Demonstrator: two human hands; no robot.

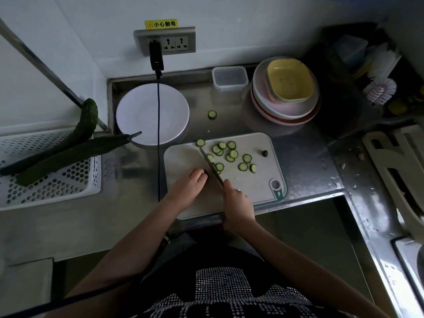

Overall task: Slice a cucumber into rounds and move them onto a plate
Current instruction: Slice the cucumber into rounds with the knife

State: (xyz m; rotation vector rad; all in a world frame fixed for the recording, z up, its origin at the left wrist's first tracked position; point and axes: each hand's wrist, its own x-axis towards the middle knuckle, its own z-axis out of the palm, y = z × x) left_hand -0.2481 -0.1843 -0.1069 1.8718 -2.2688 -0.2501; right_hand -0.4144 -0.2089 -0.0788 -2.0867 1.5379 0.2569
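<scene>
Slicing on cutting board: right hand clamped on knife, left hand curled over short cucumber stub beside blade. Rounds scattered beyond blade; plate beyond board's far-left corner. Stub likely wet, slippery; pinch low, fingertips tucked.

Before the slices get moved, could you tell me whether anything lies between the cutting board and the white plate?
A black cable hangs across the white plate, over its right part, nearest the cutting board. Otherwise only bare counter separates them.
</scene>
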